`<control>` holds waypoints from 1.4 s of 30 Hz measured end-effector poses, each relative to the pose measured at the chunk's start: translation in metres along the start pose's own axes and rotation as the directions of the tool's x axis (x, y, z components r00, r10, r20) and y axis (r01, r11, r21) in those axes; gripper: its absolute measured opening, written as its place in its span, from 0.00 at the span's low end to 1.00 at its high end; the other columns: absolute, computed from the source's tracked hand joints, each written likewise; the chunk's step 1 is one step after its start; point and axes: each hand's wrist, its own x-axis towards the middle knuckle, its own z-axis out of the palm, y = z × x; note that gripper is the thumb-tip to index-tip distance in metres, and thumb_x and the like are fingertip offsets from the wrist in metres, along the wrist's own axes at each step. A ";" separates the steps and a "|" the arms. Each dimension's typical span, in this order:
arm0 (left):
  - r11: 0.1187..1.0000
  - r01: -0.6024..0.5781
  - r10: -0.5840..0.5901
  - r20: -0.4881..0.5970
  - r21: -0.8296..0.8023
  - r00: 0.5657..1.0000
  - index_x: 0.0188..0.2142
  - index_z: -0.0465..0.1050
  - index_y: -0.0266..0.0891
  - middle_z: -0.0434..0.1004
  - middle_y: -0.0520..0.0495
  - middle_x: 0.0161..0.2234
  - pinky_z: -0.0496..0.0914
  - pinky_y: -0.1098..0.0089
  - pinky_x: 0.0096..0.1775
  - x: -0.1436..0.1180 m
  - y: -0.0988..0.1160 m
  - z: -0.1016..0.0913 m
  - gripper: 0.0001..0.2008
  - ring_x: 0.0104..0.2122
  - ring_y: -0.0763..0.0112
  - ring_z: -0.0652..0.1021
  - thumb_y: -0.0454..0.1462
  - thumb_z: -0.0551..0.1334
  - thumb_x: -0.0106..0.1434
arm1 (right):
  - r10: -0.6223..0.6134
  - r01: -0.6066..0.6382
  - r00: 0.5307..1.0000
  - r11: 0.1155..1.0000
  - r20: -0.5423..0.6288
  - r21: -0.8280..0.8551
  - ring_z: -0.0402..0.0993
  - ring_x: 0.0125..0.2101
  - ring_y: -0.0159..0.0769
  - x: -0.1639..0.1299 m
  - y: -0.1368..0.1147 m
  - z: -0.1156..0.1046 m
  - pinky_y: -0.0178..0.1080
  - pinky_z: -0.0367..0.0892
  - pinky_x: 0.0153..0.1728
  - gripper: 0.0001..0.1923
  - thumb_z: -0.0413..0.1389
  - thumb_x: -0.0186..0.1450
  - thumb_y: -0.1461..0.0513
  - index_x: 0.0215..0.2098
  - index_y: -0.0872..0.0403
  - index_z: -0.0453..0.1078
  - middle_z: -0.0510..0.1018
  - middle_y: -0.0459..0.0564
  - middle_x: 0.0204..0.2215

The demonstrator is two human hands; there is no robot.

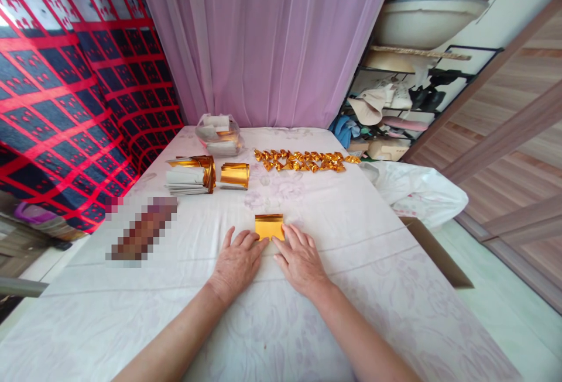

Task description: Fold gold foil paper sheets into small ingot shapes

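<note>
A small sheet of gold foil paper [269,227] lies flat on the table in front of me, with a darker strip along its far edge. My left hand [239,262] rests on the cloth with its fingers spread, the fingertips touching the sheet's near left corner. From the other side, my right hand [302,259] lies with fingers stretched out, its tips on the sheet's near right part and right edge. Farther off to the left are a thick stack of gold and white paper [188,180] and a smaller pile of gold sheets [235,175].
Folded gold paper pieces [307,161] sit in rows near the table's far side. Behind the stacks stands a clear plastic bag [219,135] with papers inside. A pixelated patch [143,231] covers something at left. White bags [417,192] and a shelf [395,101] are at right.
</note>
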 end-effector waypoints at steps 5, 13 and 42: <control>0.999 0.022 -0.022 0.021 -0.035 1.000 0.53 0.72 0.49 0.76 0.48 0.47 0.48 0.45 0.63 0.003 0.000 -0.001 0.18 0.52 0.59 0.72 0.35 0.57 0.64 | 0.059 -0.059 0.998 0.998 -0.007 -0.013 0.56 0.62 0.50 -0.008 0.006 0.002 0.53 0.57 0.56 0.19 0.55 0.68 0.57 0.56 0.45 0.70 0.63 0.60 0.63; 1.000 -0.001 0.001 -0.018 -0.031 1.000 0.51 0.74 0.47 0.78 0.50 0.50 0.50 0.44 0.62 -0.005 -0.011 -0.004 0.15 0.55 0.55 0.72 0.37 0.57 0.66 | 0.098 -0.099 0.994 0.995 -0.037 -0.017 0.58 0.61 0.51 -0.012 0.009 0.004 0.53 0.60 0.53 0.18 0.54 0.68 0.58 0.55 0.44 0.71 0.66 0.59 0.61; 0.994 -0.011 0.006 -0.048 -0.113 0.999 0.53 0.73 0.46 0.78 0.47 0.52 0.52 0.47 0.62 -0.006 -0.002 0.013 0.16 0.55 0.58 0.73 0.41 0.53 0.69 | 0.121 -0.119 0.989 0.992 -0.088 0.034 0.60 0.59 0.47 -0.011 0.009 0.005 0.50 0.60 0.53 0.16 0.53 0.68 0.59 0.52 0.44 0.74 0.68 0.56 0.58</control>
